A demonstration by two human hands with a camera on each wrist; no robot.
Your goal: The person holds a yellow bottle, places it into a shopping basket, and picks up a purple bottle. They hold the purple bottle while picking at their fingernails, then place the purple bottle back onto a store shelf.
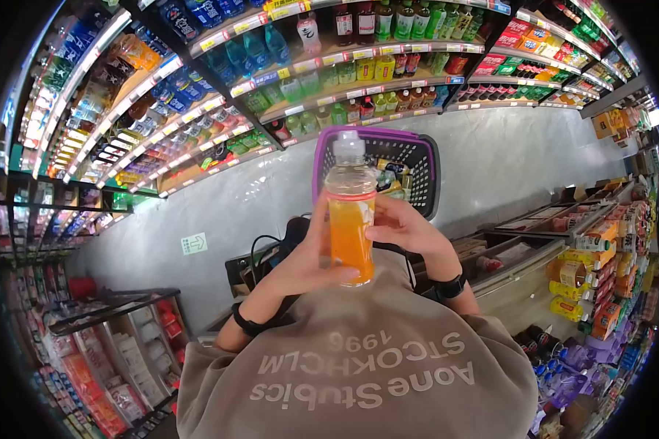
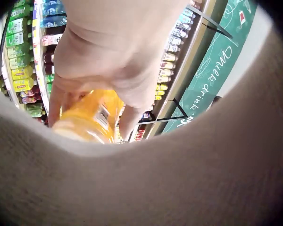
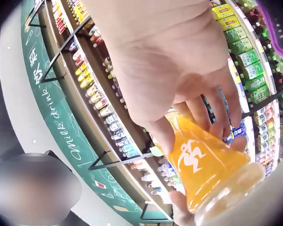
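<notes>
An orange drink bottle (image 1: 351, 245) with a clear cap stands nearly upright before the chest in the head view, between both hands. My left hand (image 1: 300, 260) grips it from the left, thumb across its lower part. From the other side my right hand (image 1: 414, 230) holds it, thumb on the label and fingers reaching behind. In the right wrist view, a white figure shows on the bottle (image 3: 203, 160), with the thumb and curled fingers of the right hand (image 3: 172, 70) around it. The left wrist view shows the left hand (image 2: 108, 61) over the bottle (image 2: 92, 115), partly hidden by a sleeve.
A black shopping basket (image 1: 425, 175) with a purple rim, holding several packed drinks, is just beyond the bottle. Drink shelves (image 1: 373, 55) curve across the front and left. Low display cases (image 1: 520, 271) stand at the right, a rack (image 1: 124, 344) at the lower left. Grey floor (image 1: 234, 197) lies between.
</notes>
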